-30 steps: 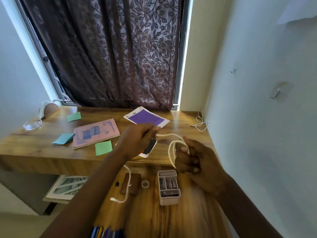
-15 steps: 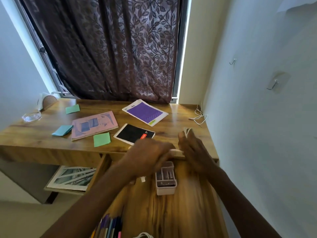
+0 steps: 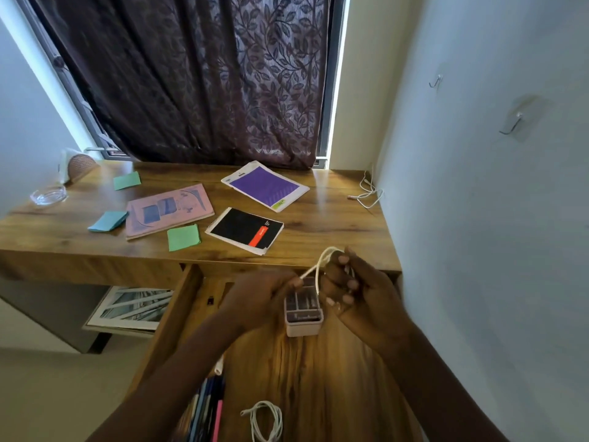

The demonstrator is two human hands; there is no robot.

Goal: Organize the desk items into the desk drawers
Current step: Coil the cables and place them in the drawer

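White cable (image 3: pixel 319 264) looped between both hands' grip, above open drawer (image 3: pixel 318 378).

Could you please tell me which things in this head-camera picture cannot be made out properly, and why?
- White cable: its wound part sits inside the right hand; fingers hide it.
- White organizer box: the contents are blurred, partly behind both hands.
- Pens: cut off by the bottom edge and the left forearm.
- Small dark thing in the drawer: too small to identify.
- Black notebook: its label is too small to read.
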